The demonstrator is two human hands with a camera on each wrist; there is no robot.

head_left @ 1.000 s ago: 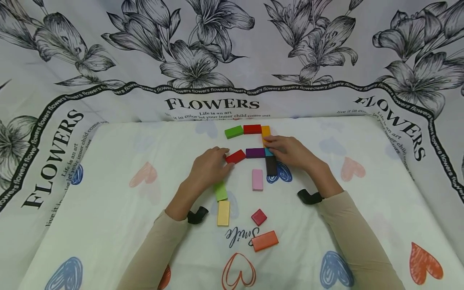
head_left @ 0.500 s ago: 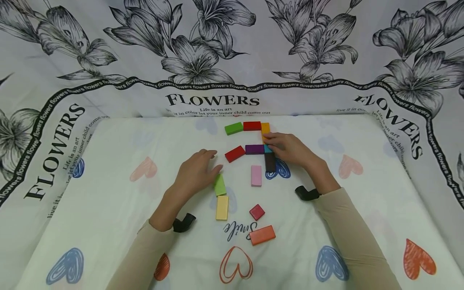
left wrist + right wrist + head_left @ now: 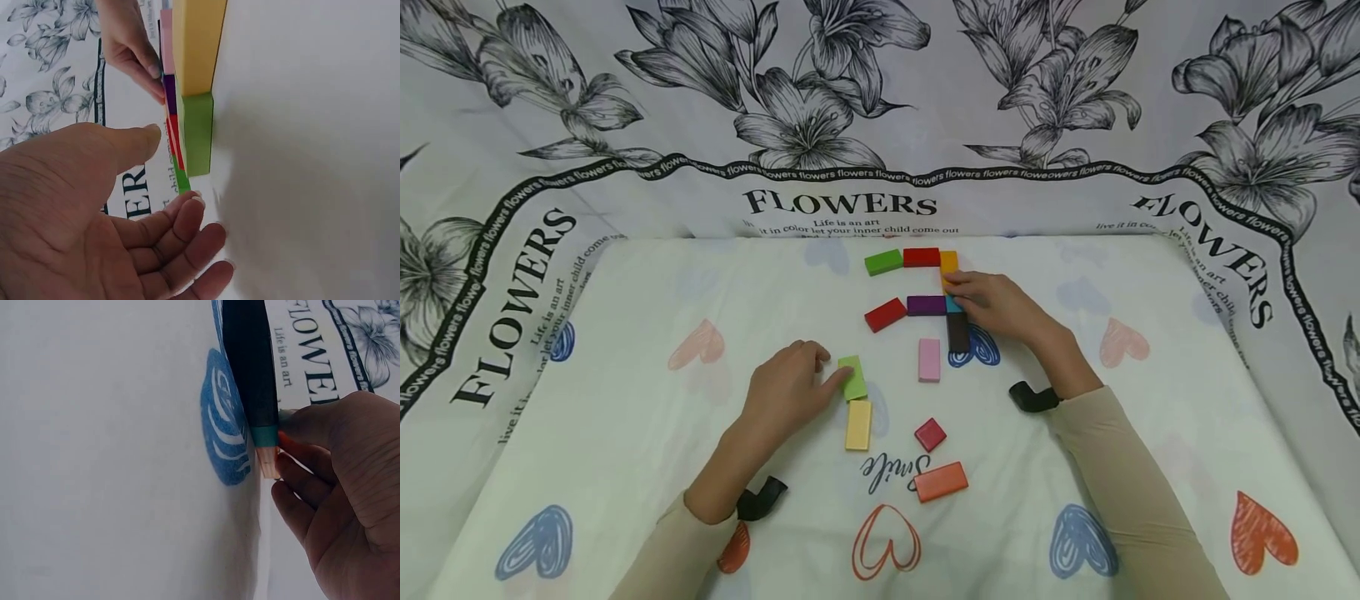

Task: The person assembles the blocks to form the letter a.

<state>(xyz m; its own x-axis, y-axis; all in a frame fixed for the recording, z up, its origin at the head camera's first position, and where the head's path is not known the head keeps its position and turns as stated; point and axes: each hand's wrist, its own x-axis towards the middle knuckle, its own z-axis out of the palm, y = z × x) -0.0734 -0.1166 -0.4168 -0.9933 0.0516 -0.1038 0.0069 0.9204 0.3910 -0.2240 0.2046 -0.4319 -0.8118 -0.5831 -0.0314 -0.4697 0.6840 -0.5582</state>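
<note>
My left hand (image 3: pixel 788 385) lies beside the light green block (image 3: pixel 853 378), its thumb tip at the block's left edge. In the left wrist view its fingers are loosely bent, with nothing between them. The yellow block (image 3: pixel 858 426) stands end to end with the light green one. My right hand (image 3: pixel 1003 307) rests its fingertips on the orange-yellow block (image 3: pixel 949 261) and the blue block (image 3: pixel 952 304). A black block (image 3: pixel 958 332) adjoins the blue one. To the left, a purple block (image 3: pixel 927 306) meets a slanted red block (image 3: pixel 886 315).
A green block (image 3: pixel 883 262) and another red block (image 3: pixel 921 257) extend left from the orange-yellow one. Apart from these lie a pink block (image 3: pixel 929 360), a crimson block (image 3: pixel 931 435) and an orange-red block (image 3: pixel 942 482). A white heart-printed cloth (image 3: pixel 625 433) covers the table.
My left hand has let go of the slanted red block and moved down and left to the light green block. The right hand stays at the orange-yellow and blue blocks.
</note>
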